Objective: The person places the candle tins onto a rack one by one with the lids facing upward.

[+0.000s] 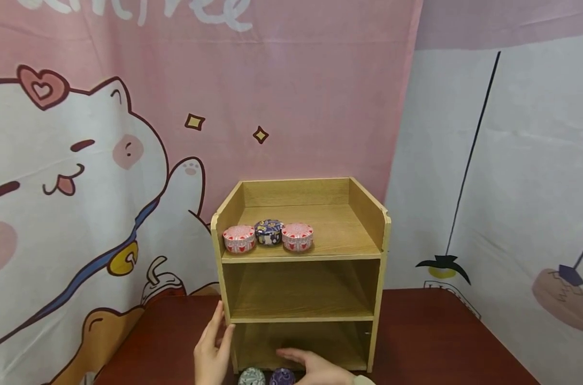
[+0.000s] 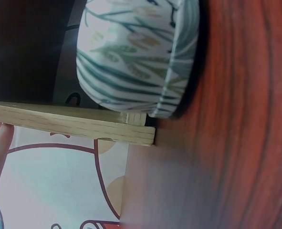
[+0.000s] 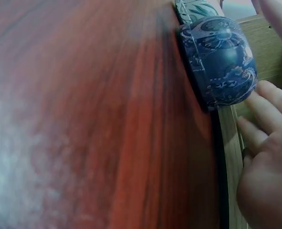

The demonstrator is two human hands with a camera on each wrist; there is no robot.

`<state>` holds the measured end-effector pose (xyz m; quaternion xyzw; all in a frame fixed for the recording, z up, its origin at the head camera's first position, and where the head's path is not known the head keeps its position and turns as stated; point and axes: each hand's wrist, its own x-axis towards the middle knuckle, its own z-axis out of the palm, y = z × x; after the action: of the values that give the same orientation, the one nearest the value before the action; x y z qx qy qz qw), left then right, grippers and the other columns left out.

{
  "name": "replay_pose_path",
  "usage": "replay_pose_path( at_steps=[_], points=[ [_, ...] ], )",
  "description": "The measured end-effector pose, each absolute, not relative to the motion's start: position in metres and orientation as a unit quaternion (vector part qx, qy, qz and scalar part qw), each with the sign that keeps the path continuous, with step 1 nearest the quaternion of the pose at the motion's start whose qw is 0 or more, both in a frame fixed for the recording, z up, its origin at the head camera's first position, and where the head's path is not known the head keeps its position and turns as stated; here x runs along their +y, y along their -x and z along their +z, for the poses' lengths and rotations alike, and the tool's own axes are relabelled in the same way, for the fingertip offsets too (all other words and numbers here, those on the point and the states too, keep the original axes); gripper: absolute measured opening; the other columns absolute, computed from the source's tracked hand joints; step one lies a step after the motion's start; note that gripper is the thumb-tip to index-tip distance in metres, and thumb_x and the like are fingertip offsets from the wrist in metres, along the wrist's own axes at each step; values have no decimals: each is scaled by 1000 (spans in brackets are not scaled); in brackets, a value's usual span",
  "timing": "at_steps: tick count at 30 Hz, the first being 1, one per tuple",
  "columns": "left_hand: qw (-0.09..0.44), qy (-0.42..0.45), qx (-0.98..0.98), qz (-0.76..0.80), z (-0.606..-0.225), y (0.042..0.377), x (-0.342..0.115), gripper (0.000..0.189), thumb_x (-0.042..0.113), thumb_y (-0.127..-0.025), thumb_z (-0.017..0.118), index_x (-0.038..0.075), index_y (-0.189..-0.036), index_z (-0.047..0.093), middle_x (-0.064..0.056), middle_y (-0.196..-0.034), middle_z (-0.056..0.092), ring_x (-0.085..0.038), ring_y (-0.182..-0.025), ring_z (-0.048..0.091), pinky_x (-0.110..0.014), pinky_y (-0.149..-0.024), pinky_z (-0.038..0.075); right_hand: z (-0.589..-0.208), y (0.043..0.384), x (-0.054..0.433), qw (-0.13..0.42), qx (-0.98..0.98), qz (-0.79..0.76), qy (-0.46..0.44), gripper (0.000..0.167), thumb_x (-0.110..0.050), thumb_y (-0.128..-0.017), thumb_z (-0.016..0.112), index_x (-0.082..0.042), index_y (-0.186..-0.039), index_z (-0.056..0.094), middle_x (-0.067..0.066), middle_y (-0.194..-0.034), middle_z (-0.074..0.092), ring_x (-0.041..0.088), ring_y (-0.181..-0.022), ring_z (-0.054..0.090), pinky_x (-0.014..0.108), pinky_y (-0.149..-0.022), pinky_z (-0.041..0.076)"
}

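My left hand (image 1: 212,350) is at the left side of a wooden shelf unit (image 1: 301,319), fingers extended along the outer panel. In the left wrist view its fingers (image 2: 1,143) lie right at the panel's edge. My right hand (image 1: 320,369) is in front of the bottom compartment, thumb and fingers spread apart. Its fingertips (image 3: 255,95) are right at the side of a dark purple-blue patterned round tin (image 3: 222,62). Left of that tin is a white tin with green leaves (image 2: 136,57). Both tins stand on the table before the shelf.
On the shelf's top board, toward the left, stand two pink-and-red tins (image 1: 239,239) with a dark blue patterned tin (image 1: 269,232) between them. The dark red table (image 1: 431,337) extends on both sides. A printed cloth (image 1: 311,107) hangs behind.
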<state>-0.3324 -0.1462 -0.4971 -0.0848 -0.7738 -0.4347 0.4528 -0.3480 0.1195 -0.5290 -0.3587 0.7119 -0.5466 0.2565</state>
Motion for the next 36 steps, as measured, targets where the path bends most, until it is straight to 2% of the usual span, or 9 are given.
replay_pose_path(
  at_steps=[6, 12, 16, 24, 29, 33, 36],
  points=[
    [453, 76, -776, -433, -497, 333, -147, 75, -4, -78, 78, 25, -142, 52, -9, -117, 67, -2, -97, 59, -12, -59, 50, -526, 350, 118, 227, 737, -496, 400, 78, -39, -90, 69, 0, -148, 36, 15, -150, 39, 9, -133, 35, 24, -104, 33],
    [446, 63, -780, -434, -497, 331, -143, 75, -3, -79, 78, 26, -143, 51, -11, -117, 67, -14, -97, 62, -12, -58, 50, -527, 350, 118, 222, 742, -483, 408, 72, -31, -91, 70, 1, -146, 39, 11, -147, 43, 6, -131, 36, 22, -103, 33],
    [437, 54, -783, -440, -498, 328, -140, 75, -4, -79, 77, 25, -143, 52, -13, -116, 67, -23, -97, 64, -12, -56, 50, -531, 350, 119, 219, 754, -468, 406, 70, -36, -91, 68, 1, -144, 42, 9, -145, 46, 5, -129, 38, 22, -101, 35],
    [435, 57, -783, -441, -496, 328, -140, 74, -3, -79, 77, 25, -143, 51, -12, -116, 67, -25, -98, 64, -12, -55, 49, -530, 348, 116, 210, 766, -462, 394, 61, -32, -92, 69, -2, -141, 48, 5, -141, 50, 7, -126, 39, 24, -99, 37],
    [432, 59, -784, -441, -495, 330, -141, 74, -2, -80, 77, 26, -144, 50, -12, -117, 67, -25, -99, 63, -12, -56, 50, -526, 347, 114, 197, 766, -461, 402, 54, -22, -92, 69, -1, -139, 51, 5, -138, 53, 7, -125, 41, 25, -98, 38],
    [430, 56, -787, -439, -494, 330, -142, 74, -2, -81, 76, 27, -144, 50, -12, -118, 67, -25, -99, 64, -12, -56, 50, -529, 348, 111, 152, 770, -444, 433, 49, -14, -90, 70, 1, -134, 54, 10, -135, 57, 12, -126, 44, 25, -98, 39],
    [436, 56, -783, -439, -495, 329, -141, 74, -3, -80, 77, 25, -143, 51, -12, -117, 67, -26, -97, 65, -13, -55, 50, -535, 349, 110, 98, 787, -396, 462, 46, -13, -89, 69, -2, -132, 57, 12, -133, 58, 22, -127, 46, 27, -98, 40]
  ],
)
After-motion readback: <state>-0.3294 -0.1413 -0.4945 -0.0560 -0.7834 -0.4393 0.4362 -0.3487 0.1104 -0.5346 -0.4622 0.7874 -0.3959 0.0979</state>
